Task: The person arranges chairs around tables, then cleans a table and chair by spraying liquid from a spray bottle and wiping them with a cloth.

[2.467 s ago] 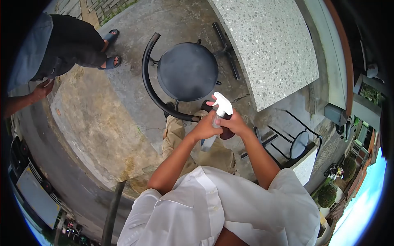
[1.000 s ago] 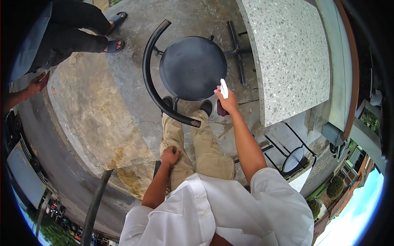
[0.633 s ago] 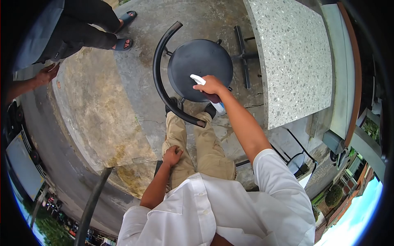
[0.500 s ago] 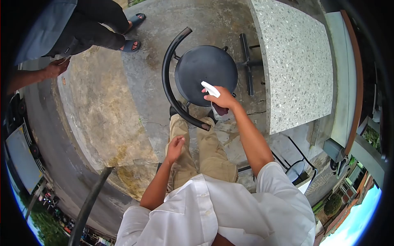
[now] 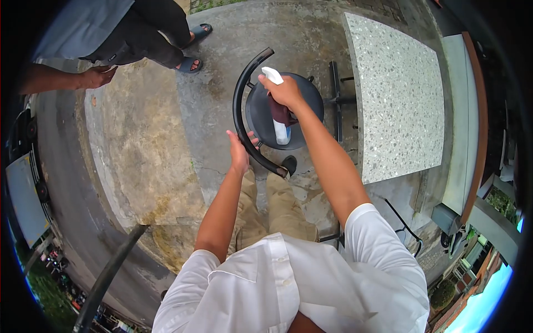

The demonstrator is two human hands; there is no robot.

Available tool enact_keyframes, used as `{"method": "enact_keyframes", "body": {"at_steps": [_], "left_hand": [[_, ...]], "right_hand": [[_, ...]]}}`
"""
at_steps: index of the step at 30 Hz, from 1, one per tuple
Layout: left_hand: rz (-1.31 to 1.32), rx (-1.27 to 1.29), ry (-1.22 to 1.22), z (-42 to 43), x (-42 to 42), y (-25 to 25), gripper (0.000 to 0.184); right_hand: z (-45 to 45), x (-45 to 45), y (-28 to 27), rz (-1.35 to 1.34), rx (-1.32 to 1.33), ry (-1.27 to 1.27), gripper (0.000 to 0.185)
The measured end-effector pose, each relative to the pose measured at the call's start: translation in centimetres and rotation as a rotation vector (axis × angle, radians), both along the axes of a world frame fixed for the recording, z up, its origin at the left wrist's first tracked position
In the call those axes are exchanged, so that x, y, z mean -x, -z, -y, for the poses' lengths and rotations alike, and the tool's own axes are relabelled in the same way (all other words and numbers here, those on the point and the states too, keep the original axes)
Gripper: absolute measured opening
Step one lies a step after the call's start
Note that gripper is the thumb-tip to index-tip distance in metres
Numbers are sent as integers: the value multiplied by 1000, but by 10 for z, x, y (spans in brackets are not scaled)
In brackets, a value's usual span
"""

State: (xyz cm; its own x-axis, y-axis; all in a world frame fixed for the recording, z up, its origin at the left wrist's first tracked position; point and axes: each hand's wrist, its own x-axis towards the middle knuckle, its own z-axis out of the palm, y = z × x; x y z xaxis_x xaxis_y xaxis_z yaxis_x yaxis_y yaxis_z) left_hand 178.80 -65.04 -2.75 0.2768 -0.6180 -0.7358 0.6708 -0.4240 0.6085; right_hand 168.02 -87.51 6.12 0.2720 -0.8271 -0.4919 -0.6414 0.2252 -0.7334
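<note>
My right hand is closed around the neck of a spray bottle with a white trigger head, above the chair seat. A dark maroon cloth hangs from the same hand, against the bottle. The black chair has a round seat and a curved tubular backrest on the side near my left hand. My left hand is at the lower part of that backrest, fingers spread; whether it touches the tube I cannot tell.
A speckled terrazzo table stands right of the chair on a black metal base. Another person in slippers stands at upper left, one hand hanging low. A dark pole rises at lower left. Another chair is at lower right.
My right hand has moved up and left with the spray bottle and cloth, over the seat. My left hand has risen from my lap to the backrest, its fingers opening.
</note>
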Motion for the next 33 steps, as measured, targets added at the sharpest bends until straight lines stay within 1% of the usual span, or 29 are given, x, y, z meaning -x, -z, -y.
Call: {"method": "enact_keyframes", "body": {"at_steps": [1, 2, 4, 6, 8, 10, 11, 13, 14, 16, 17, 18, 19, 20, 21, 22, 23, 24, 25, 26, 27, 28, 29, 30, 31, 32, 33], "left_hand": [[-19, 46, 12, -5, -1, 2, 89], [-19, 43, 11, -10, -3, 2, 89], [-13, -15, 48, -14, -9, 0, 97], [-20, -29, 21, -19, -17, -3, 100], [-31, -45, 1, -29, -27, -5, 103], [-11, -115, 20, -42, -41, -2, 104], [-17, -108, 25, -46, -47, -3, 104], [44, -188, 148, -57, -54, -4, 98], [32, -194, 151, -63, -55, -4, 98], [52, -219, 279, -74, -59, -3, 96], [37, -228, 314, -80, -59, -3, 97], [35, -225, 313, -82, -61, -1, 97], [41, -265, 383, -88, -61, 3, 94], [48, -304, 455, -96, -60, 9, 90], [48, -300, 460, -102, -60, 17, 90], [54, -293, 552, -110, -59, 26, 80], [60, -285, 650, -118, -55, 35, 70], [59, -279, 672, -125, -50, 40, 70], [96, -117, 835, -134, -43, 44, 59], [130, 51, 990, -141, -37, 44, 53], [201, 229, 1048, -137, -29, 11, 57], [269, 410, 1096, -123, -19, -47, 65], [502, 614, 1055, -103, -11, -107, 72], [735, 815, 990, -87, -5, -150, 79], [735, 821, 990, -83, -1, -159, 79], [773, 772, 910, -81, 2, -164, 84], [806, 720, 835, -80, 3, -169, 88]], "right_hand": [[6, -2, -1, -26, -33, -32, 63], [2, -2, -1, -26, -35, -32, 63], [-5, -3, -8, 64, 49, -171, 66], [-27, 4, -15, 31, -45, -215, 65], [-62, 14, -36, -44, -103, -278, 64], [-102, 29, -54, -154, -69, -275, 62], [-123, 40, -61, -167, -82, -291, 61], [-163, 65, -73, -178, -118, -305, 59], [-184, 77, -77, -175, -148, -302, 58], [-224, 100, -70, -376, -212, -272, 56], [-244, 116, -61, -381, -216, -273, 56], [-262, 130, -50, -425, -224, -177, 55], [-278, 138, -45, -468, -234, -79, 55], [-290, 140, -47, -470, -235, -77, 55], [-299, 141, -49, -455, -209, -40, 56], [-304, 140, -53, -440, -183, 3, 56], [-310, 134, -53, -425, -148, 49, 52], [-311, 123, -54, -429, -149, 71, 52], [-306, 108, -57, -359, -95, 153, 48], [-299, 95, -60, -288, -39, 232, 45], [-291, 83, -64, -293, -38, 249, 45], [-282, 72, -70, -69, -6, 381, 39], [-274, 60, -79, 157, 30, 505, 34], [-267, 49, -90, 272, 70, 552, 26], [-261, 36, -110, 298, 69, 585, 30], [-257, 27, -130, 324, 65, 620, 34], [-254, 23, -146, 360, 70, 567, 46]]}}
